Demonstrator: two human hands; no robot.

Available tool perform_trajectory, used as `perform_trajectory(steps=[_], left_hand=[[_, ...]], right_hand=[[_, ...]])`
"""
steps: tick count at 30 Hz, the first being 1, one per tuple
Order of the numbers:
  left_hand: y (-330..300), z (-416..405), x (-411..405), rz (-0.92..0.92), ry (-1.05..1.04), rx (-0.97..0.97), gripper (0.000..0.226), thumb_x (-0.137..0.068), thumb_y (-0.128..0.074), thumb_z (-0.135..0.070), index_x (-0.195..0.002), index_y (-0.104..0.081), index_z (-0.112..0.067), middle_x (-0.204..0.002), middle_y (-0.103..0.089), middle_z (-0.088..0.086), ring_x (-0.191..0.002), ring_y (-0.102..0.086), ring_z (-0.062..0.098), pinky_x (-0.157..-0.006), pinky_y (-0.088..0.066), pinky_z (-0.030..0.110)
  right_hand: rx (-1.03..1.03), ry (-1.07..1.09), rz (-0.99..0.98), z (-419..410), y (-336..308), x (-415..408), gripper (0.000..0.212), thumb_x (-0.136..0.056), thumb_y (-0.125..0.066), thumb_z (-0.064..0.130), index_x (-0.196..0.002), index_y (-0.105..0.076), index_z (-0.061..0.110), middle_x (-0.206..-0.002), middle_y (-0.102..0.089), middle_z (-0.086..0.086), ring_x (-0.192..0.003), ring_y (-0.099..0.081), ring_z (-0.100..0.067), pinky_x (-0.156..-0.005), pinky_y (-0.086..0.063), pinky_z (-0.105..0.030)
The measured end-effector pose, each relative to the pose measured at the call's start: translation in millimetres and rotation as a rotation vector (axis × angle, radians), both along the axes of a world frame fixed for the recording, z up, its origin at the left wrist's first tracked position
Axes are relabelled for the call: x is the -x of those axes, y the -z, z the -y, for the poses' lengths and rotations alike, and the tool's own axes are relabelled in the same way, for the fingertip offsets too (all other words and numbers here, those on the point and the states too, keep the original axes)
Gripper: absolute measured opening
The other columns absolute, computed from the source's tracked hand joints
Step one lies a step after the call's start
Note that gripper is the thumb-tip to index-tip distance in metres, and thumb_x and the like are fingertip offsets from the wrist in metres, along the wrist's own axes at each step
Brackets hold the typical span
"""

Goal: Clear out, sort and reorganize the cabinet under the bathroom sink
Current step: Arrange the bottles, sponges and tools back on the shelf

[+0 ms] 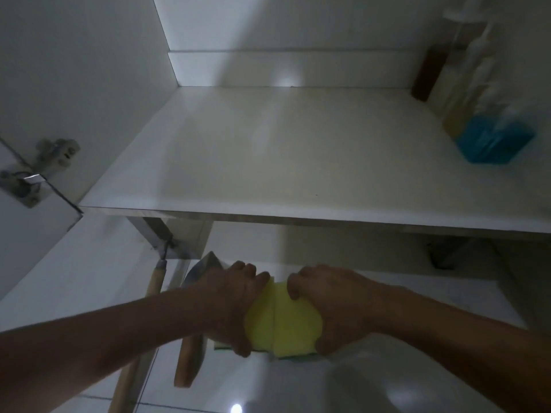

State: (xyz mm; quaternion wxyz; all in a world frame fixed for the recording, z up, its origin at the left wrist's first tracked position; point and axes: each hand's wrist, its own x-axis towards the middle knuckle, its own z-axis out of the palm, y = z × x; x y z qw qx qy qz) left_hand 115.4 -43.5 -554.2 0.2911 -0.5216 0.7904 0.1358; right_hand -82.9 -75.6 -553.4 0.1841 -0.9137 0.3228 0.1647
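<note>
- Left hand (235, 299) and right hand (337, 305) each keep a closed grip on a folded yellow cloth (283, 320), held below the cabinet shelf (268, 162).
- Blurred bottles (489, 120) stand at the shelf's right side.
- Wooden handles (187, 365) sit beneath the left forearm.

Yellow sponges (283, 320) squeezed together below white cabinet shelf (268, 162).

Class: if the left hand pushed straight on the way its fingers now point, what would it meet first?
The left hand points rightward across the yellow sponge, so it would probably meet the right hand first; depth is unclear.
</note>
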Motion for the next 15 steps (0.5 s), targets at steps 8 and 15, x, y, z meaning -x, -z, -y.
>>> perform_trajectory(steps=[8, 15], left_hand=[[-121, 22, 27, -0.164, 0.06, 0.231, 0.102, -0.058, -0.076, -0.069, -0.141, -0.028, -0.034, -0.128, -0.042, -0.01, -0.109, -0.042, 0.007, -0.092, -0.049, 0.031], [-114, 91, 52, -0.336, 0.021, 0.304, 0.107, -0.063, -0.082, -0.056, -0.148, -0.026, -0.024, -0.14, -0.041, 0.002, -0.125, -0.04, 0.019, -0.1, -0.041, 0.033]], right_hand=[[0.073, 0.141, 0.06, 12, -110, 45, 0.072, -0.064, -0.082, 0.049, -0.116, -0.032, 0.045, -0.112, -0.041, 0.017, -0.087, -0.044, -0.002, -0.07, -0.043, -0.02], [0.139, 0.356, 0.084, 61, -117, 69, 0.068, -0.069, -0.084, 0.036, -0.117, -0.036, 0.04, -0.121, -0.041, 0.009, -0.099, -0.047, -0.012, -0.082, -0.049, -0.031]])
